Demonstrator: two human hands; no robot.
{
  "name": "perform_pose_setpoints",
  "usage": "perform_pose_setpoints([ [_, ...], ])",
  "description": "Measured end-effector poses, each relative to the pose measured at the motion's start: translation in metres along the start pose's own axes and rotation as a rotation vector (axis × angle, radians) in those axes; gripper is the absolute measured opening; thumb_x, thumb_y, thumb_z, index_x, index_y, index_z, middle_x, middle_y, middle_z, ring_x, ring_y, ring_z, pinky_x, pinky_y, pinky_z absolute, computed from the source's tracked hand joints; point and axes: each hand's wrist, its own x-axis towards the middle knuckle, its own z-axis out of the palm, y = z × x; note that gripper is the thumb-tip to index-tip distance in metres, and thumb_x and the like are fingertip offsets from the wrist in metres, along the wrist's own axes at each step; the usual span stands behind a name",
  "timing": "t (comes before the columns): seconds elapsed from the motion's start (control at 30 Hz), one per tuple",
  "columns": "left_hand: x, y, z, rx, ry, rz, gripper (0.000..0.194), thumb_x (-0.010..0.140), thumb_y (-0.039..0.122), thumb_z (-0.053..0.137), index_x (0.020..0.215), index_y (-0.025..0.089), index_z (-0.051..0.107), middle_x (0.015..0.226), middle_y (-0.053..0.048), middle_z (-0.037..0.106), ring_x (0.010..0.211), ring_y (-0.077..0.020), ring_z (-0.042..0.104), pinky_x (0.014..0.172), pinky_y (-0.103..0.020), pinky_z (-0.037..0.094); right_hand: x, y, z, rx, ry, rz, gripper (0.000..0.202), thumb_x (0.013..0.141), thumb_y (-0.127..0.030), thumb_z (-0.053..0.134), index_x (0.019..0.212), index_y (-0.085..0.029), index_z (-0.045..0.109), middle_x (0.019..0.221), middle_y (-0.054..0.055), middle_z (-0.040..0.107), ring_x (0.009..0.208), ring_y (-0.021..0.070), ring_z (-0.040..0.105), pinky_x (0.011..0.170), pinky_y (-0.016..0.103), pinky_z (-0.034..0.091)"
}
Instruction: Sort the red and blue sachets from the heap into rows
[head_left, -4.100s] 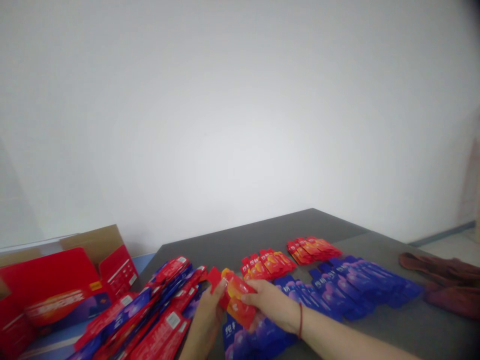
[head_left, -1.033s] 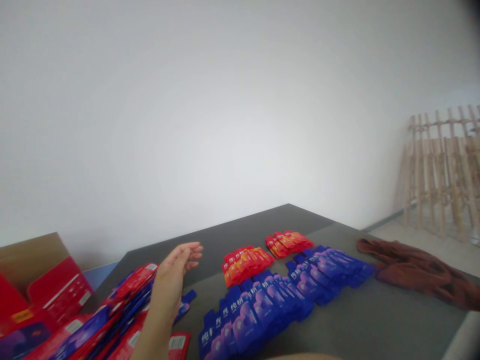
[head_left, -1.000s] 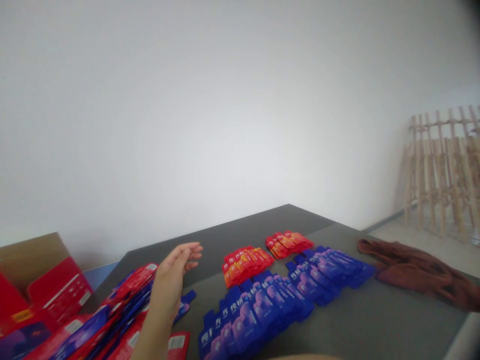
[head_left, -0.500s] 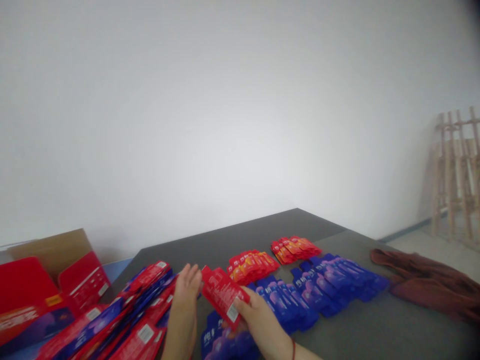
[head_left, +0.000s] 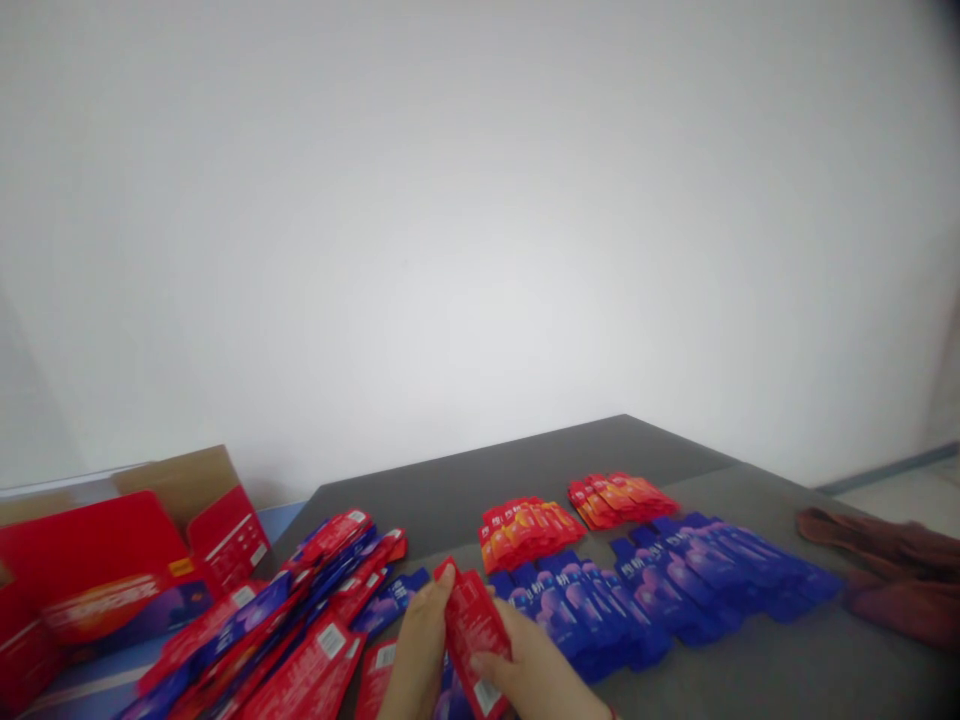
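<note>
Red sachets with white print and a barcode (head_left: 474,625) are held upright at the front middle, their back side showing. My right hand (head_left: 529,665) grips them from the right, thumb across the lower face. My left hand (head_left: 427,625) closes on their upper left edge, its thumb near the top. Under and behind the hands lie blue sachets (head_left: 450,697), mostly hidden. To the left is a loose heap of red and blue sachets (head_left: 315,650). On the right lie overlapping rows of blue sachets (head_left: 675,575).
Two fanned groups of red-orange sachets, one nearer (head_left: 529,530) and one farther (head_left: 619,498), lie on the dark grey table (head_left: 450,480). An open red carton (head_left: 105,560) stands at left. Brown cloth (head_left: 892,575) lies at right. A white wall rises behind.
My left hand, open and apart from the sachets before, has come in and closed on their left edge. The sachets are turned more upright. The view has swung left.
</note>
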Motion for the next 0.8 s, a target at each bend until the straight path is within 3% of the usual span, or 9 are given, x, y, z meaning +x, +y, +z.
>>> perform_pose_setpoints([
  [0.1, 0.001, 0.002, -0.006, 0.108, -0.070, 0.096, 0.051, 0.073, 0.068, 0.051, 0.077, 0.018, 0.064, 0.073, -0.006, 0.070, 0.069, -0.0239, 0.064, 0.068, -0.035, 0.049, 0.001, 0.003, 0.000, -0.047, -0.007, 0.035, 0.044, 0.065, -0.008, 0.054, 0.108, -0.016, 0.060, 0.099, 0.004, 0.068, 0.087, 0.0199, 0.064, 0.079, 0.033, 0.051],
  [0.23, 0.000, 0.010, -0.007, 0.331, 0.058, 0.242, 0.043, 0.080, 0.059, 0.044, 0.071, 0.021, 0.060, 0.069, -0.004, 0.067, 0.069, -0.0240, 0.061, 0.071, -0.035, 0.046, -0.002, 0.006, 0.000, -0.142, 0.031, 0.038, 0.027, 0.064, -0.009, 0.057, 0.090, -0.016, 0.061, 0.086, 0.002, 0.067, 0.080, 0.0181, 0.063, 0.074, 0.029, 0.050],
  [0.37, -0.001, 0.015, -0.005, 0.355, 0.124, 0.247, 0.036, 0.083, 0.053, 0.041, 0.069, 0.024, 0.057, 0.067, -0.002, 0.064, 0.067, -0.0227, 0.059, 0.068, -0.033, 0.045, -0.008, 0.010, 0.006, 0.008, 0.012, 0.105, 0.024, 0.074, -0.022, 0.056, 0.097, -0.016, 0.059, 0.078, 0.002, 0.065, 0.061, 0.0160, 0.062, 0.054, 0.025, 0.050],
  [0.4, -0.002, 0.015, -0.005, 0.343, 0.130, 0.228, 0.037, 0.083, 0.053, 0.041, 0.068, 0.024, 0.057, 0.065, -0.001, 0.063, 0.066, -0.0225, 0.059, 0.067, -0.033, 0.045, -0.008, 0.013, 0.009, 0.062, 0.002, 0.086, 0.030, 0.076, -0.026, 0.057, 0.104, -0.016, 0.058, 0.083, 0.003, 0.067, 0.063, 0.0176, 0.064, 0.055, 0.026, 0.051],
  [0.47, -0.002, 0.014, -0.003, 0.312, 0.135, 0.202, 0.037, 0.083, 0.054, 0.042, 0.070, 0.024, 0.058, 0.065, -0.001, 0.063, 0.066, -0.0227, 0.059, 0.067, -0.033, 0.045, -0.008, 0.020, 0.014, 0.093, 0.029, -0.040, 0.048, 0.074, -0.029, 0.061, 0.120, -0.017, 0.053, 0.106, 0.009, 0.067, 0.088, 0.0239, 0.067, 0.074, 0.033, 0.055],
  [0.57, -0.004, 0.011, -0.001, 0.275, 0.129, 0.220, 0.039, 0.082, 0.056, 0.044, 0.076, 0.022, 0.060, 0.072, -0.002, 0.065, 0.073, -0.0229, 0.060, 0.071, -0.032, 0.046, -0.008, 0.030, 0.019, -0.070, 0.105, -0.221, 0.065, 0.076, -0.026, 0.061, 0.137, -0.017, 0.042, 0.137, 0.014, 0.051, 0.126, 0.0283, 0.047, 0.105, 0.043, 0.038],
  [0.7, 0.002, 0.006, -0.006, 0.296, 0.149, 0.325, 0.041, 0.084, 0.057, 0.043, 0.091, 0.020, 0.060, 0.075, 0.000, 0.064, 0.069, -0.0198, 0.060, 0.068, -0.030, 0.046, -0.015, 0.024, 0.005, -0.321, 0.178, -0.182, 0.047, 0.089, -0.024, 0.045, 0.135, -0.020, 0.048, 0.135, 0.012, 0.054, 0.126, 0.0260, 0.047, 0.106, 0.042, 0.037],
  [0.8, 0.013, -0.001, -0.015, 0.511, 0.113, 0.294, 0.042, 0.091, 0.046, 0.027, 0.104, 0.017, 0.056, 0.068, 0.000, 0.060, 0.059, -0.0178, 0.057, 0.057, -0.027, 0.044, -0.019, 0.005, -0.022, -0.500, 0.229, -0.218, 0.045, 0.089, -0.018, 0.041, 0.133, -0.023, 0.052, 0.128, 0.010, 0.058, 0.121, 0.0250, 0.052, 0.102, 0.041, 0.042],
])
